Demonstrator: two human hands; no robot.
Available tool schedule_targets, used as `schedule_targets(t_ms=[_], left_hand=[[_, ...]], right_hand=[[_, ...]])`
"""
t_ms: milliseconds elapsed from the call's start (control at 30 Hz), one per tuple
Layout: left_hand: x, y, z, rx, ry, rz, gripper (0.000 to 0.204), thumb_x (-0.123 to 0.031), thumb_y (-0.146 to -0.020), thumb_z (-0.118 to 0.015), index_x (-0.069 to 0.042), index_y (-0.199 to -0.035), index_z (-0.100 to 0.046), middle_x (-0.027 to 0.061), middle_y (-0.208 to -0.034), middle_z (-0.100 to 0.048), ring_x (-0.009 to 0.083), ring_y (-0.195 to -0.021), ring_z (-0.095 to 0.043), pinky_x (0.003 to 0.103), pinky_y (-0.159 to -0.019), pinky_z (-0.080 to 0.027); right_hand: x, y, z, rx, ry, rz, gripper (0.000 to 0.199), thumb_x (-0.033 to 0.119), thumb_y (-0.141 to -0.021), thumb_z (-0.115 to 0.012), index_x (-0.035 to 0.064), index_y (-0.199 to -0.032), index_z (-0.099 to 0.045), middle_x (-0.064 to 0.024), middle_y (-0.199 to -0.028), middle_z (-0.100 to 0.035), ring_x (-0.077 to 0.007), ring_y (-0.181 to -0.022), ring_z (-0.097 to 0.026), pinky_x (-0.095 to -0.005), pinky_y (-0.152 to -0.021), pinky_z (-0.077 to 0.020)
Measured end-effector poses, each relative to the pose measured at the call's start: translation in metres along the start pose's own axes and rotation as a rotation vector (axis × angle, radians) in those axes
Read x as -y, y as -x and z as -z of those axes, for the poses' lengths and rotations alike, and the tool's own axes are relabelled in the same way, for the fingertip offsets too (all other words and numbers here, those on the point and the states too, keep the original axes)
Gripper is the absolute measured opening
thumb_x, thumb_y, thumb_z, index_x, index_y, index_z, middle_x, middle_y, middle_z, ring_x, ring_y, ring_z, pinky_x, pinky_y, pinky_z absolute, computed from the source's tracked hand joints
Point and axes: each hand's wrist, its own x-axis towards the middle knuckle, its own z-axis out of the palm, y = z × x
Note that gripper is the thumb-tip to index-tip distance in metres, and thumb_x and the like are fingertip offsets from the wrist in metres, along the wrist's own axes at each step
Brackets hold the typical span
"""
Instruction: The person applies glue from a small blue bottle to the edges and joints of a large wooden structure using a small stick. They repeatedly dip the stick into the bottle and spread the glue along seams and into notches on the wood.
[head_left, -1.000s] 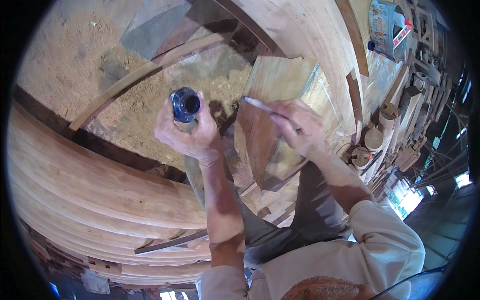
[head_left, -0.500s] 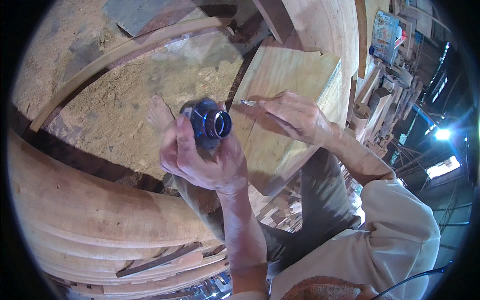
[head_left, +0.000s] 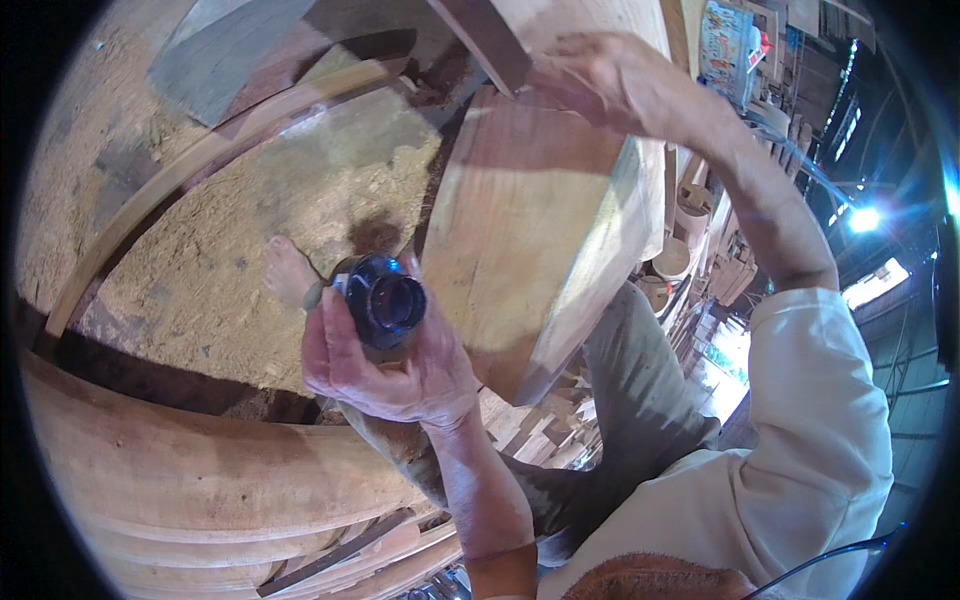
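Gripping a small dark jar point(head_left: 385, 303) at frame centre, the left hand point(head_left: 385, 365) wraps fingers round its side, open mouth facing up. Upper centre, the right hand point(head_left: 605, 85) rests on a wooden board point(head_left: 530, 230); whether it pinches anything I cannot tell. Sawdust floor point(head_left: 200, 260) spreads left, curved planks point(head_left: 190, 480) below.

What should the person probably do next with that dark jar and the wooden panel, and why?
Probably bring the right hand back down to the open dark jar. The left hand holds the jar mouth-up beside the wooden panel, while the right hand is up at the panel's top edge, far from the jar. Whether it holds a tool there cannot be told.
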Motion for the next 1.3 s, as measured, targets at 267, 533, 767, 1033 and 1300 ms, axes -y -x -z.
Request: schedule_targets(t_ms=[267,533,767,1033,1300], left_hand=[[-0.009,0.017,-0.019,0.009,0.085,-0.046,0.068,-0.012,-0.075,-0.099,-0.004,-0.132,-0.062,0.0156,-0.121,-0.062,0.0318,-0.108,-0.061,0.044,-0.090,-0.051],[-0.023,0.026,-0.027,0.087,0.044,-0.012,0.055,-0.010,-0.084,-0.093,-0.001,-0.127,-0.061,0.0134,-0.120,-0.062,0.0279,-0.109,-0.064,0.042,-0.090,-0.057],[-0.027,0.025,-0.033,0.110,0.019,-0.031,0.058,-0.010,-0.084,-0.093,0.000,-0.130,-0.061,0.0138,-0.121,-0.062,0.0283,-0.110,-0.064,0.041,-0.090,-0.057],[-0.029,0.021,-0.038,0.124,0.003,-0.050,0.058,-0.010,-0.084,-0.093,0.001,-0.131,-0.062,0.0148,-0.122,-0.062,0.0296,-0.110,-0.064,0.041,-0.090,-0.057],[-0.027,0.026,-0.043,0.114,0.063,0.022,0.062,-0.019,-0.080,-0.096,-0.006,-0.131,-0.064,0.0128,-0.121,-0.065,0.0310,-0.110,-0.061,0.045,-0.094,-0.048]], right_hand=[[-0.033,0.010,0.024,0.222,-0.122,0.109,0.026,0.021,-0.092,-0.075,0.0050,-0.112,-0.075,-0.0135,-0.101,-0.074,-0.0353,-0.099,-0.072,-0.0462,-0.089,-0.0581],[-0.048,-0.002,0.021,0.303,-0.047,0.261,0.018,0.019,-0.094,-0.071,0.0064,-0.104,-0.077,-0.0141,-0.093,-0.072,-0.0347,-0.094,-0.072,-0.0433,-0.085,-0.0576],[-0.048,-0.006,0.015,0.381,-0.105,0.207,0.016,0.018,-0.090,-0.067,0.0041,-0.092,-0.075,-0.0083,-0.109,-0.072,-0.0308,-0.120,-0.067,-0.0404,-0.107,-0.0549],[-0.050,-0.002,0.009,0.109,0.017,0.442,0.019,0.017,-0.094,-0.063,0.0040,-0.086,-0.074,-0.0077,-0.090,-0.074,-0.0262,-0.094,-0.073,-0.0384,-0.090,-0.0583],[-0.052,0.000,0.005,0.096,0.000,0.410,0.024,0.019,-0.094,-0.059,0.0034,-0.079,-0.069,-0.0109,-0.085,-0.071,-0.0288,-0.091,-0.072,-0.0417,-0.086,-0.0572]])
